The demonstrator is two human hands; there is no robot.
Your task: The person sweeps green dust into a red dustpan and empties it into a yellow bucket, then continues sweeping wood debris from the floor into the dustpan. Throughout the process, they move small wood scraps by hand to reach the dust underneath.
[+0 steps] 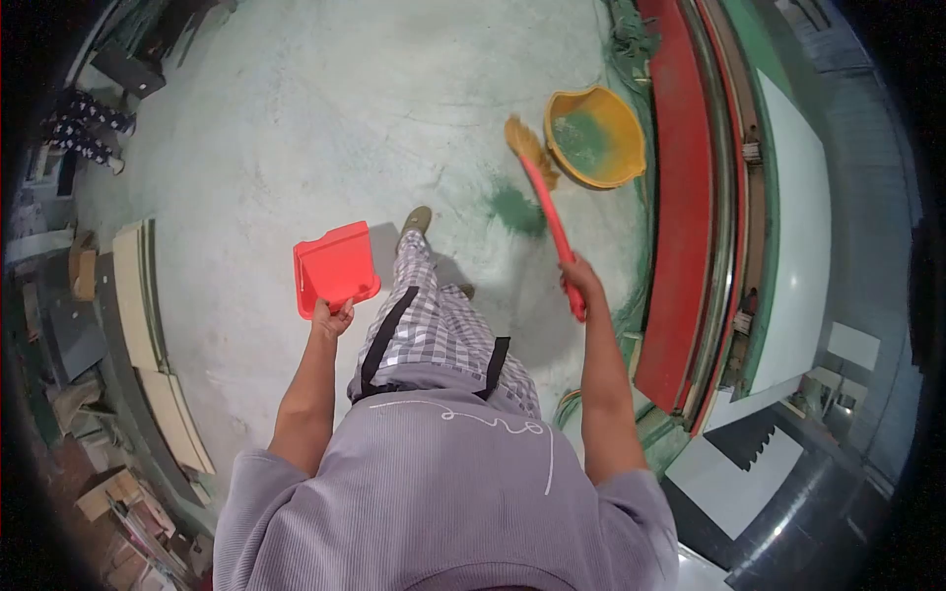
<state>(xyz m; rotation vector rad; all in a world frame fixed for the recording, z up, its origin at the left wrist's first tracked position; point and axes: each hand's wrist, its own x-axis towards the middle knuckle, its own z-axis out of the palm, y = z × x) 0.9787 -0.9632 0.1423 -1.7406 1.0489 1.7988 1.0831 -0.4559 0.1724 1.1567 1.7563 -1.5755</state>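
Observation:
My left hand (333, 317) grips the near edge of a red dustpan (337, 264), held out to the left of my legs. In my right hand (581, 280) is the red handle of a brush (547, 202), its tan bristles pointing away from me. The bristles are close to the left side of a yellow basin (631, 148), which has green powder inside. A patch of green powder (517, 211) lies on the floor just nearer to me than the bristles.
A red and green machine (685, 207) runs along the right side. Cream panels (138, 295) stand at the left, with boxes (123, 492) nearer me. Part of another person (89, 128) shows at the far left. My shoe (418, 219) is on the pale floor.

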